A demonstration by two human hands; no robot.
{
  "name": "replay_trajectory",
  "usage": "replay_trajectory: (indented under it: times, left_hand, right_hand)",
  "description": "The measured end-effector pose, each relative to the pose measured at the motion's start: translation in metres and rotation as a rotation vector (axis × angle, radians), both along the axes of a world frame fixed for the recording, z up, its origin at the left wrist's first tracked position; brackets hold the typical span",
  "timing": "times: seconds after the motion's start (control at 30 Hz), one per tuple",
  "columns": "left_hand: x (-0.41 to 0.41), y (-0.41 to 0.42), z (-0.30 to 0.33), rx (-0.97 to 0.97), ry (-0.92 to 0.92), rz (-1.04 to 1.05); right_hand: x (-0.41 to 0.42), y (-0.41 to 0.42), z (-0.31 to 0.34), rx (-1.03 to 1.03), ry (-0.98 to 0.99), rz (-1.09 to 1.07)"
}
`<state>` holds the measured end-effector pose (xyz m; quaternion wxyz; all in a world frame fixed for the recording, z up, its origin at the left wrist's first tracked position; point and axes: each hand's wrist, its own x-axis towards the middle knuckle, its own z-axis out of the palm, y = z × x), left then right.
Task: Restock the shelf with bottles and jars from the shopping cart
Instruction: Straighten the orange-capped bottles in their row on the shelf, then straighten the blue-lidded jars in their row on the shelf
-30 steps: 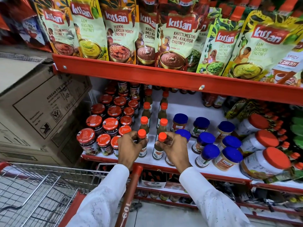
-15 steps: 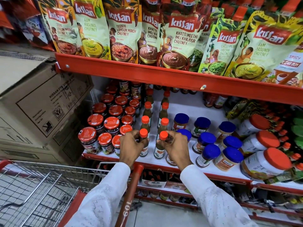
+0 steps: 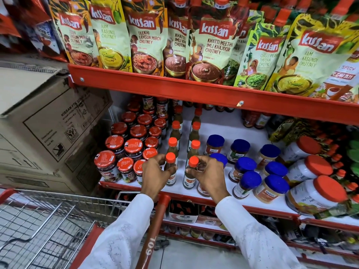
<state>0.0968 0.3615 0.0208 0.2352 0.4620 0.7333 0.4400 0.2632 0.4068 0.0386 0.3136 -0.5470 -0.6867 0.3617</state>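
2 hands each clasp 1 shelf-front bottle.

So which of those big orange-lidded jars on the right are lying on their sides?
All three white fruit jam jars: the front one, the middle one and the back one. Each lies tipped, lid pointing right, unlike the upright blue-lidded jars beside them.

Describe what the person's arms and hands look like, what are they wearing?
Both arms are in long white fabric sleeves with a faint speckled grey pattern, reaching to the wrists. The left hand and right hand are bare: no gloves, and no rings, watch or bracelets visible.
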Motion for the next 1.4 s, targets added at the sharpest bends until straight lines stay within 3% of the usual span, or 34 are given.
replay_trajectory:
  times: [0.23, 0.43, 0.57, 0.7, 0.87, 1.1, 1.4]
  left_hand:
    - [0.031, -0.023, 0.018, 0.255, 0.039, 0.148]
    - [0.088, -0.025, 0.037, 0.422, 0.102, 0.062]
    - [0.137, -0.014, 0.03, 0.302, 0.043, -0.089]
    - [0.182, 0.002, 0.012, 0.09, 0.027, -0.25]
    - [0.223, 0.015, 0.002, -0.127, 0.028, -0.272]
    - [0.242, 0.028, -0.012, -0.148, -0.028, -0.187]
    - [0.234, 0.032, -0.015, -0.138, 0.027, -0.233]
  right_hand:
    - [0.053, -0.009, -0.001, -0.062, -0.044, -0.029]
    - [0.125, -0.013, 0.001, -0.034, -0.076, -0.165]
    - [0.169, -0.004, -0.002, -0.072, 0.069, -0.22]
    - [0.188, 0.011, -0.001, 0.028, -0.092, -0.155]
    - [0.19, 0.029, -0.012, -0.006, -0.396, -0.002]
    - [0.188, 0.038, -0.021, -0.058, -0.497, 0.043]
    - [0.188, 0.025, -0.016, -0.043, -0.44, 0.009]
